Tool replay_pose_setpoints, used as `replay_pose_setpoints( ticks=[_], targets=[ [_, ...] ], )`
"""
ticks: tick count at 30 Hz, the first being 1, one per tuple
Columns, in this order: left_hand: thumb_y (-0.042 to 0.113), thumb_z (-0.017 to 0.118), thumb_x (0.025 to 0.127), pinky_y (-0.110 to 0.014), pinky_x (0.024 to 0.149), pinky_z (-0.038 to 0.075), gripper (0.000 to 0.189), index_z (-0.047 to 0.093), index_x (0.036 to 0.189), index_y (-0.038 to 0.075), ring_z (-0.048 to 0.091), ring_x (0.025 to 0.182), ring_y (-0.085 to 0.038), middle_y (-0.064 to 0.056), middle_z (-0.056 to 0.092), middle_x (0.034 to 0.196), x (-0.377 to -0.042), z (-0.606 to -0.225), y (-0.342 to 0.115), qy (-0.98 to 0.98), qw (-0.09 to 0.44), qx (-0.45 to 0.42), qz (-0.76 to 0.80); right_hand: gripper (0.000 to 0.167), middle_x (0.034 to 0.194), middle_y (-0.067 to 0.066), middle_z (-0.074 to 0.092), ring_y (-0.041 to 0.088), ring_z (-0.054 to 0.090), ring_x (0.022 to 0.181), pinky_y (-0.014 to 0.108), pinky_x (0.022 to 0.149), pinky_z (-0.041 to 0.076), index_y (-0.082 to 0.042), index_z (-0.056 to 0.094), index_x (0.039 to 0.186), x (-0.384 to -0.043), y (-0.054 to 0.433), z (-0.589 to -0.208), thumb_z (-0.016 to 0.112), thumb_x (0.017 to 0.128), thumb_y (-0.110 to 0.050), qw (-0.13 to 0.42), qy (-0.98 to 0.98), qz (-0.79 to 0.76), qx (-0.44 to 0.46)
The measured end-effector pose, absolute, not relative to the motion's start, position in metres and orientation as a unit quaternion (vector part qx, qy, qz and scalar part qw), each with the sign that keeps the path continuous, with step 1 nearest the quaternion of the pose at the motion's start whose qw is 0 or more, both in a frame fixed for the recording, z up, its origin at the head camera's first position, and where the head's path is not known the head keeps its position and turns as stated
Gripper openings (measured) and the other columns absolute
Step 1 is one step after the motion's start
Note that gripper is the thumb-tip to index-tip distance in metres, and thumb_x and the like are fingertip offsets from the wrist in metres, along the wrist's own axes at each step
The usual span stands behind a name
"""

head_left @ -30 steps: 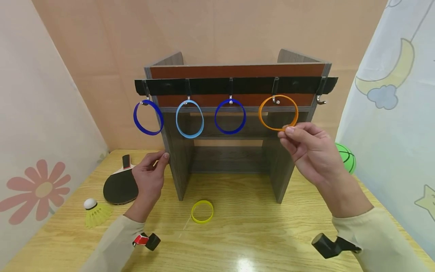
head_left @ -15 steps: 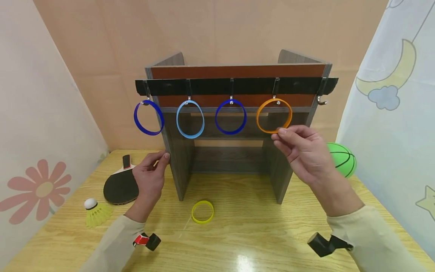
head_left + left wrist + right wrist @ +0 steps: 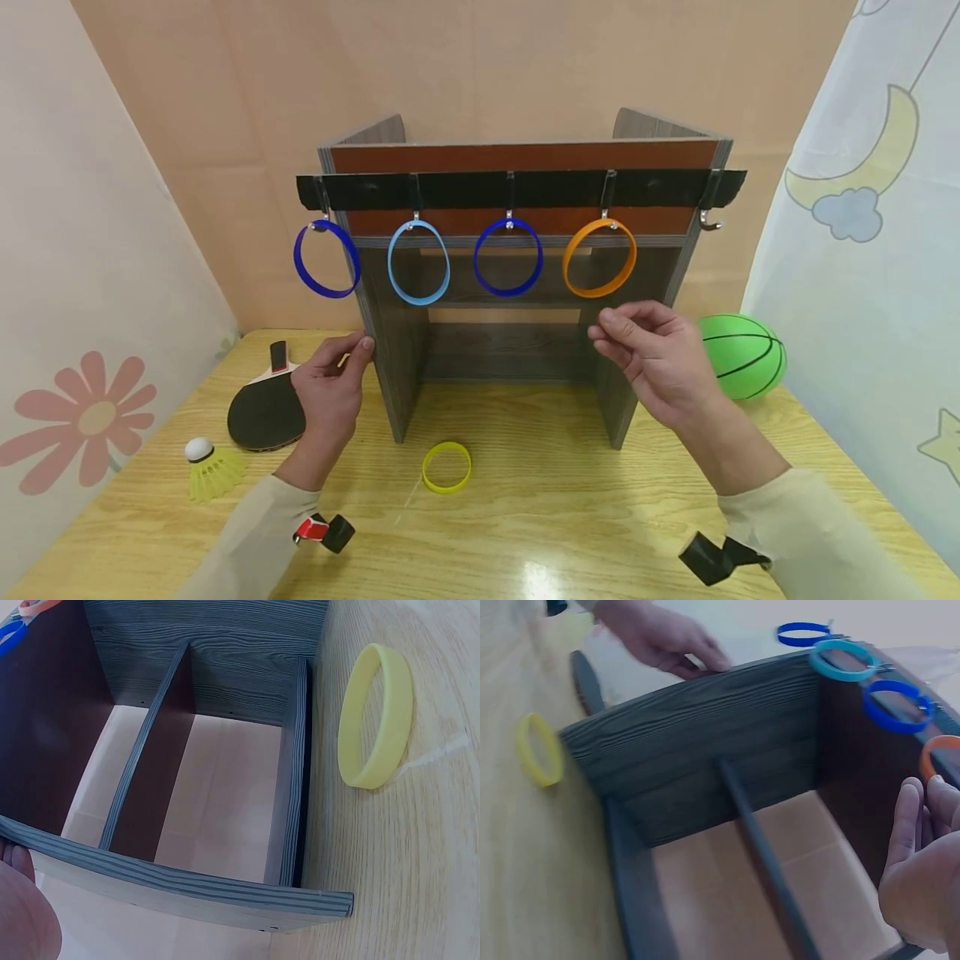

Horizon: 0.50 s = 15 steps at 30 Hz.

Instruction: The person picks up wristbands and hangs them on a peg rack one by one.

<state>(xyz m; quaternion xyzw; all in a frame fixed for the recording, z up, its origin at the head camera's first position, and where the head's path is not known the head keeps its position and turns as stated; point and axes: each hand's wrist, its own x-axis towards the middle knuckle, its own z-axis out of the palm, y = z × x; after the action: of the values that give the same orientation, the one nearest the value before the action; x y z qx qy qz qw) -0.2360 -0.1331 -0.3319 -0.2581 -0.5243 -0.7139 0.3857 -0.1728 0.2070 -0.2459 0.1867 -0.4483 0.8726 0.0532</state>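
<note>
An orange silicone wristband [image 3: 584,292] hangs from the fourth hook of the black rail [image 3: 465,192]. Just below it is my right hand [image 3: 656,358], fingers loosely bent, thumb and index fingertip close together, holding nothing. On the hooks to the left hang a dark blue wristband [image 3: 507,292], a light blue wristband [image 3: 418,300] and another dark blue wristband [image 3: 327,292]. My left hand [image 3: 330,387] pinches the front edge of the grey wooden shelf [image 3: 386,350] on its left side. A yellow wristband [image 3: 397,712] stands on the tabletop in front of the shelf.
The rightmost hook [image 3: 707,222] bears no band. Left of the shelf lie a table tennis paddle [image 3: 266,412] and a yellow shuttlecock [image 3: 213,471]. A green ball [image 3: 742,358] sits to the right, behind my right wrist. Printed cloths flank the wooden table [image 3: 525,517].
My right hand brought the orange wristband left onto the fourth hook, let go of it and moved down, away from it. The left hand stayed on the shelf's edge.
</note>
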Motion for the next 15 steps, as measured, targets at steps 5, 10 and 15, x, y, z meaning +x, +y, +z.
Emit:
replay_pose_setpoints(
  ticks=[5,10,15],
  targets=[
    [-0.007,0.067,0.084,-0.025,0.073,0.056,0.015,0.065,0.093,-0.020,0.065,0.074,-0.014,-0.011,0.066,0.082,-0.236,-0.331,-0.133,-0.526,0.388,-0.253,-0.713,0.016,0.082,0.011,0.068,0.020,0.068,0.074,0.028,0.071,0.057,-0.002,0.069,0.081,-0.172,0.199,-0.270,0.061,0.087,0.010,0.026,-0.517,0.840,0.163],
    [-0.008,0.067,0.084,-0.025,0.073,0.055,0.015,0.065,0.092,-0.019,0.065,0.074,-0.014,-0.011,0.066,0.082,-0.235,-0.331,-0.133,-0.527,0.388,-0.253,-0.712,0.010,0.082,0.010,0.066,0.019,0.068,0.073,0.030,0.071,0.057,-0.005,0.066,0.082,-0.171,0.192,-0.295,0.067,0.086,0.005,-0.002,-0.594,0.796,0.121],
    [-0.007,0.067,0.084,-0.025,0.073,0.055,0.015,0.065,0.092,-0.019,0.065,0.075,-0.014,-0.011,0.066,0.082,-0.236,-0.332,-0.133,-0.532,0.392,-0.253,-0.706,0.007,0.083,0.013,0.066,0.022,0.067,0.075,0.034,0.072,0.057,-0.001,0.064,0.084,-0.171,0.181,-0.318,0.071,0.084,0.000,-0.036,-0.650,0.753,0.094]
  ],
)
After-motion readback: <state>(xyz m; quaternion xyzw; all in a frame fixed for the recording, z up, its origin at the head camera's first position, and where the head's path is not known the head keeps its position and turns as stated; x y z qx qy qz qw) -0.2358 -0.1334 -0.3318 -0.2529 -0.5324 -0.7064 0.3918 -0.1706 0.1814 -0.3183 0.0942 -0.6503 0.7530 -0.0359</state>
